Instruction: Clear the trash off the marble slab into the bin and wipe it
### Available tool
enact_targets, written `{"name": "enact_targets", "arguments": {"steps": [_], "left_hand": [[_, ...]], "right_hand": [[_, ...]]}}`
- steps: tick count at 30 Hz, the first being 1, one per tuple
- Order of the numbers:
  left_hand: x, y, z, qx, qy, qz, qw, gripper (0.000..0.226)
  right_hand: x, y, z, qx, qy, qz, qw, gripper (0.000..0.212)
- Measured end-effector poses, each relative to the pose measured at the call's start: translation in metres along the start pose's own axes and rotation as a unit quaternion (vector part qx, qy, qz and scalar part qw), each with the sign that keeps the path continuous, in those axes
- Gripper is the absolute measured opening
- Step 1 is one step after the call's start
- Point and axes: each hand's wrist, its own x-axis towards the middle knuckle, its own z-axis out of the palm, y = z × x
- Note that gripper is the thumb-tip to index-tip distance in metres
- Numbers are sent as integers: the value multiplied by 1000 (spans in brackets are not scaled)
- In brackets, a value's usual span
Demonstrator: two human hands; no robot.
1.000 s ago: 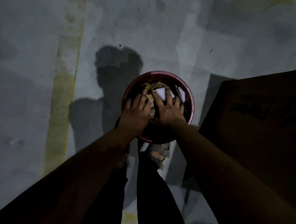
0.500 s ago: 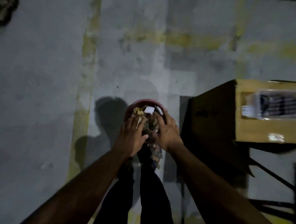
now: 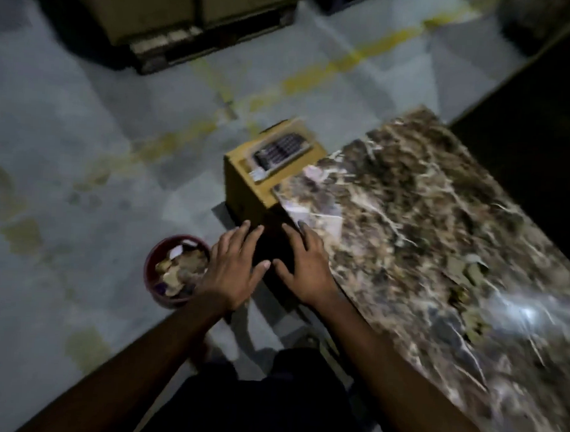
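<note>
Both hands were empty, fingers spread: the left hand [image 3: 233, 269] hung beside the red bin [image 3: 175, 271], already full of scraps, and the right hand [image 3: 302, 266] reached toward the marble slab [image 3: 441, 224], where pale paper scraps [image 3: 313, 210] lay at its far-left corner, probably next to be gathered.

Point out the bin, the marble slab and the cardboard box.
bin [image 3: 150, 268], head view, on its red left rim.
marble slab [image 3: 419, 203], head view, on its bare veined top.
cardboard box [image 3: 245, 187], head view, on its left side face.
</note>
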Motion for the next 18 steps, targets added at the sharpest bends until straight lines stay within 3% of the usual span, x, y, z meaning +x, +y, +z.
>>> {"name": "enact_targets", "arguments": {"steps": [4, 7, 13, 18], "left_hand": [[20, 81, 22, 39, -47, 122, 991, 70], [43, 141, 58, 73, -90, 181, 976, 74], [69, 252, 135, 117, -178, 223, 951, 72], [72, 296, 174, 154, -234, 257, 925, 81]], "right_hand": [[-66, 79, -33, 12, 98, 98, 990, 67], [-108, 139, -50, 7, 126, 174, 977, 68], [-209, 255, -84, 12, 113, 322, 940, 74], [-276, 316, -91, 85, 153, 435, 883, 86]]}}
